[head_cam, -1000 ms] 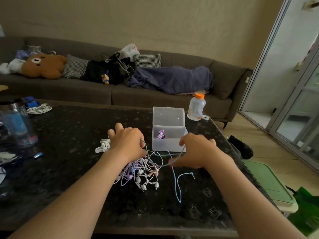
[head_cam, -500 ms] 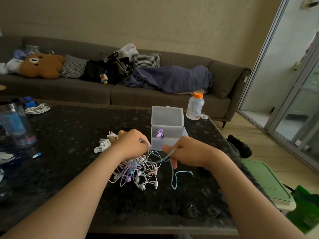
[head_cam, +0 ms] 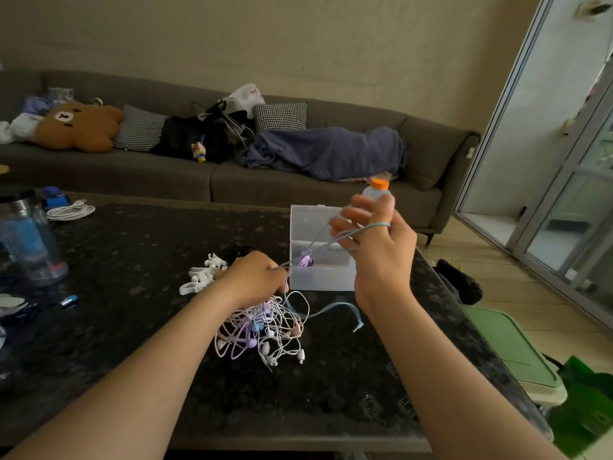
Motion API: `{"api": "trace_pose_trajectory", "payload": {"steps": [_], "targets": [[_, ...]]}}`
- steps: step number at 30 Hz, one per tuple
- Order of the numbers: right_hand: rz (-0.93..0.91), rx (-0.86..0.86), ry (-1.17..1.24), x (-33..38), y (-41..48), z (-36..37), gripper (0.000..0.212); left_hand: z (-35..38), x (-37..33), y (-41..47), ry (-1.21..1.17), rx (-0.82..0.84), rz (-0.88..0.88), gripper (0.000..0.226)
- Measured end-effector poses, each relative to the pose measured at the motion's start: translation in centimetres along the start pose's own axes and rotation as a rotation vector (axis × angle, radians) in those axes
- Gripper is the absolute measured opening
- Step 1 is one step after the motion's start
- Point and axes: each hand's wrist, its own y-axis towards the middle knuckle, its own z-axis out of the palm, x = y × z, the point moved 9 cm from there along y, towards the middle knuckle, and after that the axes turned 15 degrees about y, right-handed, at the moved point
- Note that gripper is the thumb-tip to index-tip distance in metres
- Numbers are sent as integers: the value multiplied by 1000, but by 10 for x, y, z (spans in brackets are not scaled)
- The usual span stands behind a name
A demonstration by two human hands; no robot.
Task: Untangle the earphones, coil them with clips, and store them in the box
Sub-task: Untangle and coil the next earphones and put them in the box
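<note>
A tangle of white, purple and pink earphones (head_cam: 262, 330) lies on the dark table (head_cam: 132, 260). My left hand (head_cam: 255, 280) grips the top of the tangle and pinches a light blue earphone cord (head_cam: 328, 307). My right hand (head_cam: 374, 240) is raised above the table with that blue cord looped over its fingers; the cord's plug end trails on the table. Behind the hands stands the clear plastic box (head_cam: 320, 254), lid up, with a coiled purple earphone (head_cam: 306, 260) inside. White clips (head_cam: 202, 277) lie left of my left hand.
An orange-capped bottle (head_cam: 378, 190) stands behind my right hand. A water bottle (head_cam: 30, 240), a white cable coil (head_cam: 69, 212) and small items sit at the table's left. A cluttered sofa (head_cam: 232, 180) runs behind; a green bin (head_cam: 510, 353) stands on the floor at right.
My right hand has risen from the table up and to the right, drawing the blue cord out of the tangle. My left hand has stayed on the pile.
</note>
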Motion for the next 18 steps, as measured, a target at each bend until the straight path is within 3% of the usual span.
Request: {"api": "trace_pose_trajectory", "payload": {"steps": [3, 6, 8, 11, 13, 16, 18], "targets": [[136, -10, 252, -10, 0, 4, 38, -1, -2, 0, 8, -19, 29, 36], [162, 27, 143, -17, 5, 2, 40, 2, -3, -1, 6, -3, 56, 30], [38, 57, -232, -9, 10, -6, 47, 2, 2, -1, 0, 2, 40, 32], [-210, 241, -1148, -6, 10, 2, 35, -3, 4, -1, 2, -19, 29, 28], [-202, 377, -1534, -22, 6, 4, 30, -4, 6, -1, 12, -23, 16, 28], [13, 542, -1639, -53, 9, -4, 47, -6, 10, -2, 53, -38, -25, 30], [174, 605, -1384, -62, 8, -4, 56, -6, 11, -3, 65, -40, -31, 30]]}}
